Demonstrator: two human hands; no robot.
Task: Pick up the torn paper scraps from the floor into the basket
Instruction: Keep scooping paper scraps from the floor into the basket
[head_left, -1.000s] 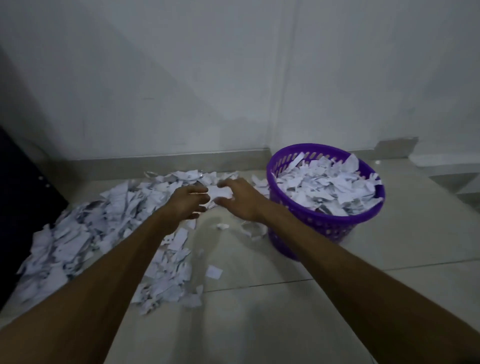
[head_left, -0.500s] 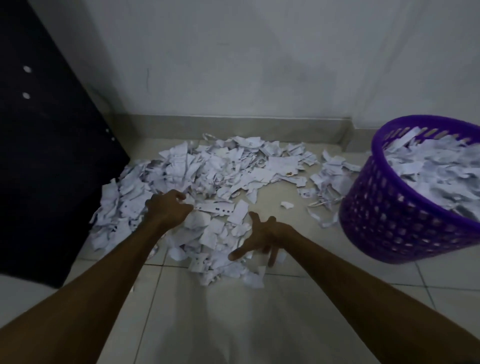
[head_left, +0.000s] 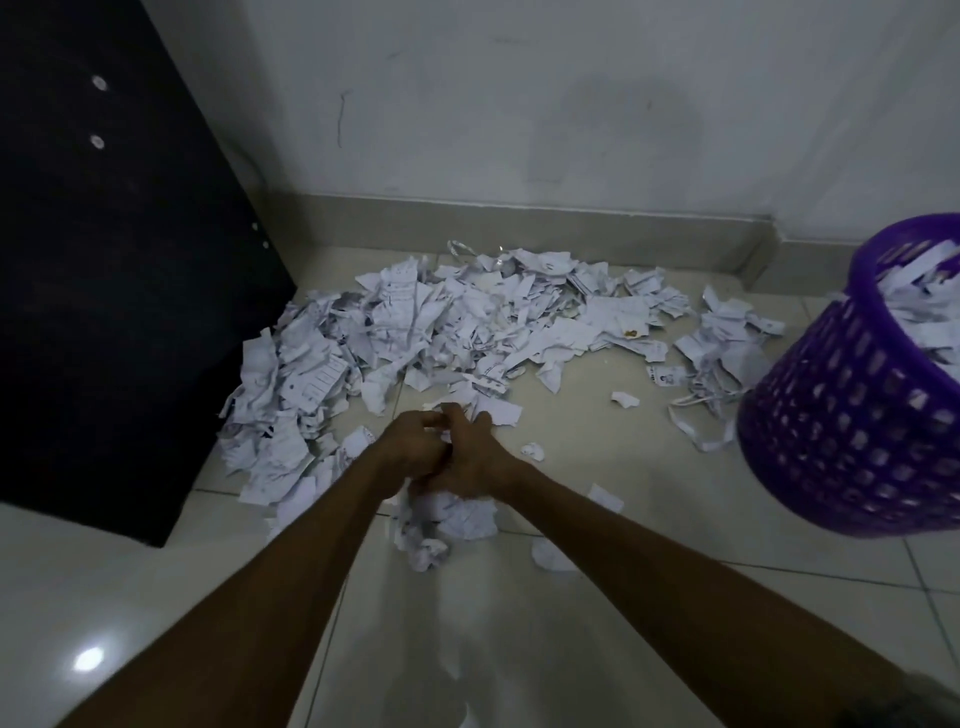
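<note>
**Both hands gathering paper beside the purple basket**

Nearest the camera, two bare forearms reach out over the pale glossy tiled floor (head_left: 597, 649) and meet to the left of the purple perforated plastic basket (head_left: 852, 436). The left hand (head_left: 413, 447) and the right hand (head_left: 470, 457) are pressed side by side, fingers curled around a bunch of torn white paper scraps (head_left: 457, 514) that spills out below the palms toward the camera. A few loose scraps lie on the tiles between the hands and the basket.

Beyond the hands and left of the basket, the main heap of torn white paper (head_left: 467, 322) spreads across the floor, with a smaller cluster just beside the basket's wall. The basket already holds white scraps up to its rim. Far left of the basket stands a black flat-sided cabinet (head_left: 119, 270); behind everything runs the white wall (head_left: 519, 104) with its grey skirting.
</note>
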